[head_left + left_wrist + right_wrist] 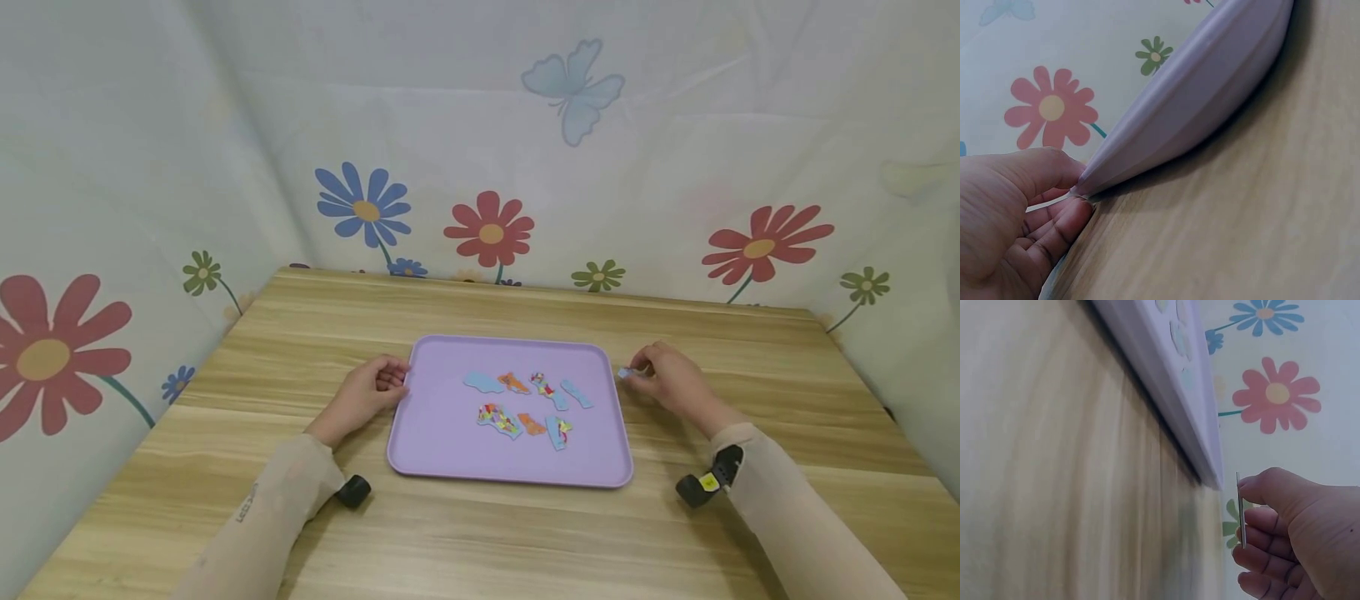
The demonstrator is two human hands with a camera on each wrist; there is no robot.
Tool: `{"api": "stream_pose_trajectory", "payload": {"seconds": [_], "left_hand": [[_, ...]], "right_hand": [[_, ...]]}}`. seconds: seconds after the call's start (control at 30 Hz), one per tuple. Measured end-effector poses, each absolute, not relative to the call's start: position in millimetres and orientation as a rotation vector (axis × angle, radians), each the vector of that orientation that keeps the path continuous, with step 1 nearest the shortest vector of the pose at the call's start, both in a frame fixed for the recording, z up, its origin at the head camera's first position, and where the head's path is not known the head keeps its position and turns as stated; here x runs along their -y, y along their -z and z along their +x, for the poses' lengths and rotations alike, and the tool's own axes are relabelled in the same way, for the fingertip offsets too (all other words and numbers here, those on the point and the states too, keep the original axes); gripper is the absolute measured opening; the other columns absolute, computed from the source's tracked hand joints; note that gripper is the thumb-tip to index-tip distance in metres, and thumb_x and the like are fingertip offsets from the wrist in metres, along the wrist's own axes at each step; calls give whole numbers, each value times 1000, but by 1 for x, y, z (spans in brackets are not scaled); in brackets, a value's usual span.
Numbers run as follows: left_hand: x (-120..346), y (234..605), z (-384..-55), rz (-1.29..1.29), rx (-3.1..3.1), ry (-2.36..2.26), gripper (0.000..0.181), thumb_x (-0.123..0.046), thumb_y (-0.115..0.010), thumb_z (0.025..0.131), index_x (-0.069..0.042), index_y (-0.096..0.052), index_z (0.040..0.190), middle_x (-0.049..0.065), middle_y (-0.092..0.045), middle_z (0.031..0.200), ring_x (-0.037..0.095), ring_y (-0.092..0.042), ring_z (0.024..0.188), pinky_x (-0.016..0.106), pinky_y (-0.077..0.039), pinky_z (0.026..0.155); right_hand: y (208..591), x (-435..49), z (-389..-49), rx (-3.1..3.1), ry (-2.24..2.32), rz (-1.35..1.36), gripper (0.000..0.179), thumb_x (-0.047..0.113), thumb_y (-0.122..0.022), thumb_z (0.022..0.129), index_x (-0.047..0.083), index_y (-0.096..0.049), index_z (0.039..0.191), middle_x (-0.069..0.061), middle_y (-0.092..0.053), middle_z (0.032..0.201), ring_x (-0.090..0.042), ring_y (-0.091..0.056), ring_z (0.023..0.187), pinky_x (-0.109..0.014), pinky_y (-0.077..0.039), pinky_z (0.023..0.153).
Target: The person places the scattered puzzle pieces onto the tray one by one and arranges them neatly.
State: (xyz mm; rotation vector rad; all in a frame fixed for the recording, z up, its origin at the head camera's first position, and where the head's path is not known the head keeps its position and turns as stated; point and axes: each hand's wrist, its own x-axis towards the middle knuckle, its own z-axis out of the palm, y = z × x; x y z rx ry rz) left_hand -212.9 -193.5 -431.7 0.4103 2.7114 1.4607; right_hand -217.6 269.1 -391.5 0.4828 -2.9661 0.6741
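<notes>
My left hand point(364, 393) is at the left edge of the lilac tray point(510, 470). In the left wrist view, the thumb and fingers point(1060, 219) pinch the tray's rim. Just beyond the right rim, my right hand point(672, 385) pinches a small light-blue puzzle piece point(626, 373) between thumb and fingers. That piece appears edge-on as a thin strip in the right wrist view. Inside the tray lie several flat, irregular puzzle pieces: a plain blue one point(483, 382), orange ones such as this piece point(532, 424), and a multicoloured one point(498, 419). They lie apart in two loose rows.
The tray lies flat on a wood-grain table point(510, 542). Behind and at the sides hangs a white curtain point(420, 100) printed with flowers and a butterfly. Black wrist cameras, one of them the right camera point(697, 490), sit by the sleeves.
</notes>
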Motion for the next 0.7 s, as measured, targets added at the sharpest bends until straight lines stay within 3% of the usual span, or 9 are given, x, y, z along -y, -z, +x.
{"api": "stream_pose_trajectory", "payload": {"seconds": [0.7], "left_hand": [[193, 430, -212, 408, -2704, -1466, 32, -1, -66, 87, 4, -58, 118, 18, -63, 104, 18, -59, 90, 15, -51, 75]], "right_hand": [[382, -238, -184, 2914, -669, 583, 16, 13, -71, 83, 1, -64, 92, -10, -63, 90, -21, -61, 80, -27, -50, 65]]}}
